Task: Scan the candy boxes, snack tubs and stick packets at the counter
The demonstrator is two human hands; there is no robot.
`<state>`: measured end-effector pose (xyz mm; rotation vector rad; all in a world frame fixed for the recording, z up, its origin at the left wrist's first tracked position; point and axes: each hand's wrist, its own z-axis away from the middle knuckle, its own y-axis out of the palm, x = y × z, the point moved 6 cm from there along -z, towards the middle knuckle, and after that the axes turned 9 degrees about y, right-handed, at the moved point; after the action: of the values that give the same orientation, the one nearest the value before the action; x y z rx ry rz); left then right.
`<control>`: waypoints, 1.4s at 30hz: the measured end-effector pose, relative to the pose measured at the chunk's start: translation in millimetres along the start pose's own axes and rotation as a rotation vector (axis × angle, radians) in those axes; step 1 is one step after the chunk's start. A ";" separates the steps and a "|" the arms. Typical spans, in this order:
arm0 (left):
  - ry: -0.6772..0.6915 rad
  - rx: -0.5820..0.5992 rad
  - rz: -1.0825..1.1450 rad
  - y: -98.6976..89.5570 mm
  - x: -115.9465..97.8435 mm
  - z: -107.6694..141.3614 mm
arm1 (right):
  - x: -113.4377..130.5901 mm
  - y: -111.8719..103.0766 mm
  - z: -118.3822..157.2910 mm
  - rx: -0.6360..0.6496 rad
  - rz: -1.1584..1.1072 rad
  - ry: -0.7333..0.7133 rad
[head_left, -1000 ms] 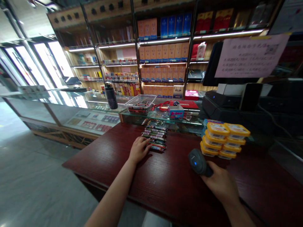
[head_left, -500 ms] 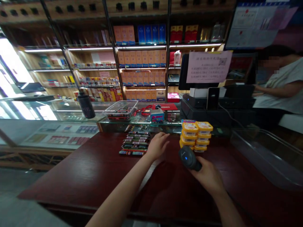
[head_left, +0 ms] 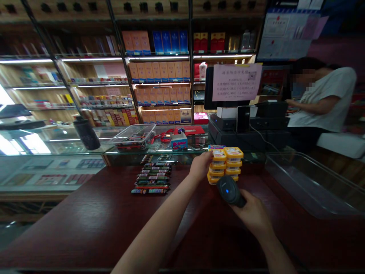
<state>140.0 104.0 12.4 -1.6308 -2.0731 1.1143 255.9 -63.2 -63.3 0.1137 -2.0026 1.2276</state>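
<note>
Head view shows your left hand (head_left: 201, 165) at the upper left edge of the yellow-lidded tubs (head_left: 234, 153), its fingers slightly bent; whether they grip a tub, I cannot tell. Your right hand (head_left: 254, 213) is wrapped round the handle of the dark scanner (head_left: 228, 191), held just before the stack. The tubs stand on the reddish-brown desk (head_left: 114, 220), right of the lined-up pens (head_left: 152, 178).
</note>
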 end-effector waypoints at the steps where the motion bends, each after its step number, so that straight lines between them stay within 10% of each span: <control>1: -0.005 0.014 -0.013 -0.2 0.0 0.0 | 1.1 0.2 0.1 0.013 -0.003 0.004; 10: -0.290 -0.266 0.132 -36.7 41.7 63.7 | 16.8 -0.1 9.2 0.125 -0.164 -0.046; 19: -0.574 -0.308 0.053 -18.0 80.7 156.5 | 32.6 34.2 27.8 0.350 -0.262 -0.007; 42: -0.564 -0.322 0.048 -10.5 82.5 161.1 | 52.6 37.8 30.5 0.270 -0.130 -0.088</control>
<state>3.7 115.0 -106.6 -1.6428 -2.6964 1.4485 185.2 -51.4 -63.8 0.4300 -1.8611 1.4227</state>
